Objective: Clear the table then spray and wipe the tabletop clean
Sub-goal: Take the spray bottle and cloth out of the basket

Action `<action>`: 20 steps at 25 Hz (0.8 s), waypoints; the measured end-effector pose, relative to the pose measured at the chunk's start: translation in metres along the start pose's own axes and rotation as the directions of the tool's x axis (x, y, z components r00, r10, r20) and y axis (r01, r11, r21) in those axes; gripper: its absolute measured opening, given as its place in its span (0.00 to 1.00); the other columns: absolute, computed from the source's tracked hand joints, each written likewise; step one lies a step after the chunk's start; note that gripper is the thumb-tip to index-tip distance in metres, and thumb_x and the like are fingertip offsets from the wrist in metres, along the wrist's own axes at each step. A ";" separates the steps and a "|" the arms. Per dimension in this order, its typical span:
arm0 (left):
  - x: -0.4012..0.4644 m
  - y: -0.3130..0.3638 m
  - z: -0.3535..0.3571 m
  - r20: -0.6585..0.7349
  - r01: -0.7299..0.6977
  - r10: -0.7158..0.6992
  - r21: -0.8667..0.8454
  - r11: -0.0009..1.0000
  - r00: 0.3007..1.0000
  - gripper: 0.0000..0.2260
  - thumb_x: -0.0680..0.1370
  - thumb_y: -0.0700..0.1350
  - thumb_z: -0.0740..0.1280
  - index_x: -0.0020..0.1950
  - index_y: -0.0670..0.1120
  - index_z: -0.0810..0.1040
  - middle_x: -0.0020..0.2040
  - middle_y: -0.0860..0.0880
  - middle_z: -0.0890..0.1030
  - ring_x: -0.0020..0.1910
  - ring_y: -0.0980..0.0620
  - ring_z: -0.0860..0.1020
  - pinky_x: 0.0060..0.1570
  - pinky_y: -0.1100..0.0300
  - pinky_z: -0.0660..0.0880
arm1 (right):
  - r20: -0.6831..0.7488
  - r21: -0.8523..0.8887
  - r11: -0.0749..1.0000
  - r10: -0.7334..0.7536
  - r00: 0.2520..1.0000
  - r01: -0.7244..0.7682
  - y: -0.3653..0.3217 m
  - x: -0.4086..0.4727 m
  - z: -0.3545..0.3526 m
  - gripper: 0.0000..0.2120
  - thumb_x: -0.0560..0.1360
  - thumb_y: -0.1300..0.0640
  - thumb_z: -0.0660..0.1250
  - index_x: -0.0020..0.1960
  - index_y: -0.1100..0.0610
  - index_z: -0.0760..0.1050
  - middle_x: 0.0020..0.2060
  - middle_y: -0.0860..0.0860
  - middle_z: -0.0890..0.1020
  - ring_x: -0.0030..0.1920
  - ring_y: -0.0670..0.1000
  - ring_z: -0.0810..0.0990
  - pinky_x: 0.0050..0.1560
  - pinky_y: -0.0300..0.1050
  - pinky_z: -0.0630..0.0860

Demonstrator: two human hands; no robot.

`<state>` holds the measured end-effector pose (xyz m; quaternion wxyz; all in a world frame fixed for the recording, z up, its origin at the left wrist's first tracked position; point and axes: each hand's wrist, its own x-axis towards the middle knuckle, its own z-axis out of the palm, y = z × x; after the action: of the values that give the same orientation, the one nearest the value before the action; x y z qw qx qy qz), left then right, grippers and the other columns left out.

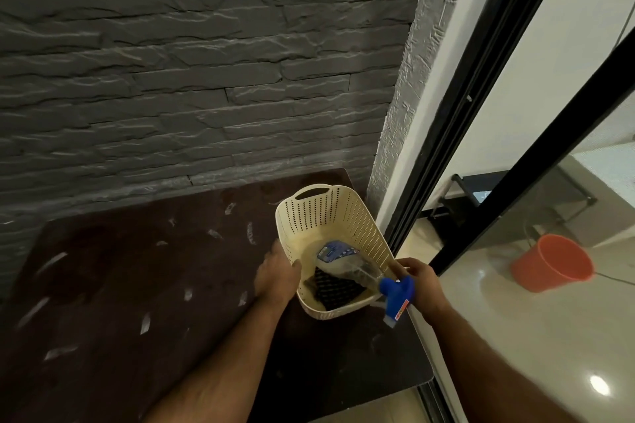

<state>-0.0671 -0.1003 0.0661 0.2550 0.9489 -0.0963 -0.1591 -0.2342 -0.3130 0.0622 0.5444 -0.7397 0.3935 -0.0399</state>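
Spray bottle at basket, 4 o'clock on surface.
Right hand grip grasping the bottle's blue trigger head; left hand fingers curled on basket rim. Advice: hold basket steady, lift bottle clear of dark cloth.

The clear plastic spray bottle covers part of the dark patterned cloth. The left hand's fingertips sit hidden behind the cream perforated basket's rim.
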 end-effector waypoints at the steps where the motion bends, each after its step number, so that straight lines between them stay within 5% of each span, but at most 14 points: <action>1: 0.000 0.003 -0.002 -0.068 -0.049 0.053 0.063 0.997 0.996 0.24 0.75 0.49 0.66 0.69 0.47 0.66 0.64 0.44 0.74 0.61 0.42 0.74 0.55 0.50 0.73 | -0.044 -0.017 1.000 -0.003 0.999 0.003 0.004 0.001 -0.002 0.08 0.78 0.50 0.64 0.51 0.54 0.76 0.43 0.53 0.82 0.43 0.51 0.82 0.46 0.49 0.80; 5: 0.002 0.029 -0.005 -0.190 -0.345 0.370 0.151 0.926 0.910 0.19 0.76 0.48 0.66 0.66 0.48 0.74 0.65 0.49 0.74 0.63 0.48 0.73 0.59 0.53 0.72 | -0.113 0.017 1.000 0.018 0.993 -0.016 0.005 0.006 -0.010 0.13 0.79 0.48 0.62 0.47 0.57 0.77 0.42 0.59 0.82 0.40 0.55 0.82 0.43 0.54 0.82; 9: -0.016 0.058 0.012 0.081 -0.593 0.589 0.028 0.805 0.804 0.12 0.76 0.50 0.67 0.59 0.52 0.78 0.56 0.53 0.78 0.55 0.54 0.75 0.48 0.61 0.71 | 0.085 0.107 0.984 0.135 0.987 -0.144 -0.002 0.002 -0.019 0.25 0.78 0.37 0.55 0.47 0.58 0.77 0.40 0.59 0.82 0.32 0.51 0.83 0.29 0.42 0.78; 14: -0.022 0.059 0.033 0.162 -0.558 0.555 -0.032 0.829 0.816 0.14 0.78 0.44 0.64 0.63 0.55 0.75 0.62 0.54 0.75 0.57 0.56 0.74 0.53 0.62 0.71 | 0.249 0.088 0.972 0.189 0.950 -0.217 -0.027 0.005 -0.023 0.26 0.74 0.35 0.62 0.56 0.56 0.74 0.51 0.59 0.80 0.46 0.59 0.84 0.36 0.50 0.82; 20: -0.004 0.044 0.019 0.288 -0.519 0.554 -0.195 0.832 0.781 0.37 0.68 0.45 0.76 0.71 0.64 0.62 0.70 0.58 0.64 0.53 0.60 0.74 0.48 0.71 0.70 | 0.294 0.361 0.904 0.125 0.948 -0.231 -0.081 0.017 -0.014 0.16 0.78 0.48 0.64 0.57 0.61 0.74 0.46 0.61 0.82 0.38 0.57 0.85 0.35 0.48 0.81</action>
<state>-0.0823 -0.1449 0.0746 0.3189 0.8264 -0.3957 -0.2426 -0.1861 -0.3266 0.1295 0.7298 -0.5755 0.3677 0.0317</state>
